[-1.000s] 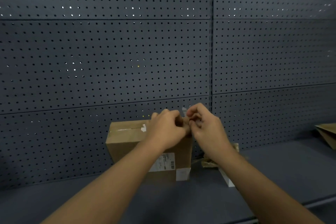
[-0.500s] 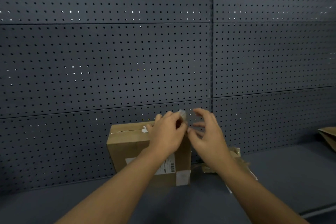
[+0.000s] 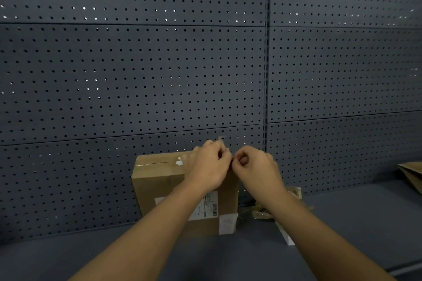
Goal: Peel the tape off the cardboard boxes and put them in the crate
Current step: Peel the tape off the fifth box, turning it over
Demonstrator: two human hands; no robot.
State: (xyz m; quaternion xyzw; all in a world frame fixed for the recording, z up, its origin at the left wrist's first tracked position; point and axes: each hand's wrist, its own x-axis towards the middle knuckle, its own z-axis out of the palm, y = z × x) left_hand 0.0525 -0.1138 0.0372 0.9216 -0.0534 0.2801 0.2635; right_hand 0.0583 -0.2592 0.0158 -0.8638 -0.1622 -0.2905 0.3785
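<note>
A brown cardboard box [image 3: 159, 180] stands upright on the dark shelf against the pegboard, with a white shipping label [image 3: 207, 209] on its front and clear tape along its top seam. My left hand [image 3: 209, 165] is at the box's top right corner and pinches a small strip of clear tape [image 3: 221, 140] that sticks up above its fingers. My right hand [image 3: 253, 166] is right beside it with its fingers curled, fingertips meeting the left hand at the corner; what it pinches is hidden. No crate is in view.
A crumpled wad of peeled tape [image 3: 274, 207] lies right of the box, partly behind my right forearm, with a white scrap [image 3: 288, 238] in front of it. Flattened cardboard [image 3: 411, 175] pokes in at the right edge. The pegboard wall [image 3: 159, 75] backs the shelf [image 3: 228, 255].
My right hand, open half a second ago, has curled its fingers and closed in against the left hand at the box's corner. The left hand still holds the tape strip.
</note>
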